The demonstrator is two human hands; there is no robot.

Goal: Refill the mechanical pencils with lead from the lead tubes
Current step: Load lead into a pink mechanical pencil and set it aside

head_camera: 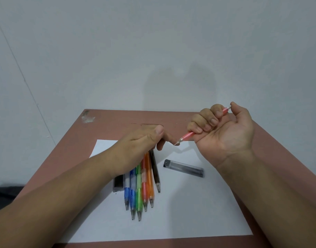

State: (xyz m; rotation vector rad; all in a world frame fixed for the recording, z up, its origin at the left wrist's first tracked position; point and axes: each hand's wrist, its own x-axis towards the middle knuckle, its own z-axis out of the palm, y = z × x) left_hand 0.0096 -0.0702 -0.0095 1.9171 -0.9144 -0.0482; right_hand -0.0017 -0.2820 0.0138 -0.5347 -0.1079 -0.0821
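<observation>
I am gripping the pink mechanical pencil (205, 125) in my right hand (223, 129), fingers curled round the barrel, thumb at the cap. Its long axis is slanting down-left, tip meeting my left hand (144, 140), whose fingertips are hidden; I cannot tell their grip. The lead tube (184, 168) is lying nearer my right hand.

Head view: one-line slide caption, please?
Right hand grips pink translucent mechanical pencil, left fingertip at its tip, above coloured pencils on white paper.
</observation>
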